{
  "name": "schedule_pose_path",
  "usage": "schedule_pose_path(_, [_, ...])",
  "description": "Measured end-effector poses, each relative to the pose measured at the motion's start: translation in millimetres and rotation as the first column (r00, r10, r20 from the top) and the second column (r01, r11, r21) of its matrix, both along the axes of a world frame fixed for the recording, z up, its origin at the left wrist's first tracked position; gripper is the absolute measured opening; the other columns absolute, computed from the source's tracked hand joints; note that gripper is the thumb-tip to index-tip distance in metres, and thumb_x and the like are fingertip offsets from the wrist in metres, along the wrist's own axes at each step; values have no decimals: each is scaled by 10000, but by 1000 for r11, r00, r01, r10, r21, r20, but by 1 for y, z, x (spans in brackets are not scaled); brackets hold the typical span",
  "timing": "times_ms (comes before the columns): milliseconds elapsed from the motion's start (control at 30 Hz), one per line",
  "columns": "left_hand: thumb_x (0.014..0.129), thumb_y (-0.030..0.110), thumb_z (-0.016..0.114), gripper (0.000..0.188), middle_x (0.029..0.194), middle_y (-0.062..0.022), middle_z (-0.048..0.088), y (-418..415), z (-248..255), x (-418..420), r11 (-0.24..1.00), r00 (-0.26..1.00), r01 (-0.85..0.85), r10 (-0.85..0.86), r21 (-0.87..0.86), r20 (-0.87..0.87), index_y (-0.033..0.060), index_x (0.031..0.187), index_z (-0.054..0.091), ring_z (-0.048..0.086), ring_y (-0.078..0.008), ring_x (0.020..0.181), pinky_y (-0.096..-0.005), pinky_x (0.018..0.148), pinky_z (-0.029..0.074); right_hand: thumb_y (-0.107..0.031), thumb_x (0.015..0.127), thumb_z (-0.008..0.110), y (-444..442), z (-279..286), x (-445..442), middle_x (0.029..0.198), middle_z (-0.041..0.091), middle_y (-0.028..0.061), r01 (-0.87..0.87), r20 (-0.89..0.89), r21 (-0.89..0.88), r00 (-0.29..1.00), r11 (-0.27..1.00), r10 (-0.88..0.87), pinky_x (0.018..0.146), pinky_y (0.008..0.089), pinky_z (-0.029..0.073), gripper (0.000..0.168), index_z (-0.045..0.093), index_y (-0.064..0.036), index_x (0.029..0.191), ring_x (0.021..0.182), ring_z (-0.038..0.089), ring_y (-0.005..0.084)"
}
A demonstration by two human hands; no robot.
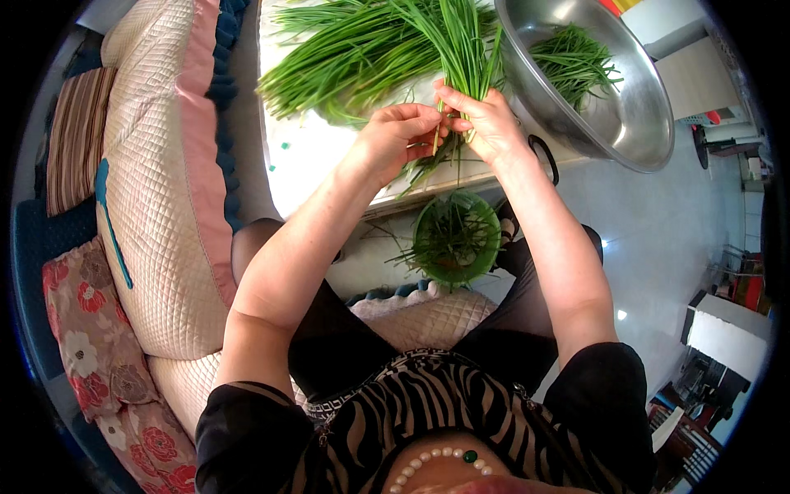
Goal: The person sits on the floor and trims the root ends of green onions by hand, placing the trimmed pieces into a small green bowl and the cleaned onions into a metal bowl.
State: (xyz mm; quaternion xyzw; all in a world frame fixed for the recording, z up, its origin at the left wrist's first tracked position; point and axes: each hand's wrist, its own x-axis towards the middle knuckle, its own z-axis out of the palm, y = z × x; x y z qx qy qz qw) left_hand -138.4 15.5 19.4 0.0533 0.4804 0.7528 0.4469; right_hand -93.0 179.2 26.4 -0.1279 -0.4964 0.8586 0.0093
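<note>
A bunch of garlic chives (464, 62) stands in my right hand (487, 123), which grips it near the pale stalk ends, leaves pointing away from me. My left hand (398, 136) meets it there and pinches the lower end of one stalk (439, 126) between thumb and fingers. Beyond my left hand, a large pile of chives (358, 58) lies on the white tabletop (302, 179). Loose trimmings (432, 168) lie under both hands at the table's near edge. To the right, a stainless steel basin (642, 117) holds a smaller heap of chives (574, 65).
Below the table edge, a green bin (494, 238) holds leaf scraps, some hanging over its rim. A quilted sofa (148, 247) with a striped cushion (80, 142) and floral cushions (86, 333) runs along the left. Tiled floor (642, 247) extends to the right. A black handle (546, 160) sits beside the basin.
</note>
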Motion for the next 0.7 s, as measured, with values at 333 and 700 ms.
schedule_pose_path(333, [907, 160, 564, 153, 824, -68, 634, -11, 4, 12, 997, 997, 70, -71, -42, -18, 17, 926, 615, 585, -110, 699, -245, 658, 494, -95, 826, 666, 8, 1, 1, 844, 626, 74, 20, -76, 12, 997, 1000, -19, 483, 161, 355, 170, 626, -10, 967, 710, 541, 89])
schedule_pose_path(700, [908, 127, 543, 134, 742, -40, 614, -15, 14, 15, 977, 873, 6, -109, -213, -475, 5, 878, 590, 585, -104, 609, -233, 580, 493, -86, 818, 676, 9, 1, 1, 844, 627, 85, -13, -71, -15, 997, 1000, 12, 474, 160, 357, 179, 623, -9, 971, 695, 545, 91])
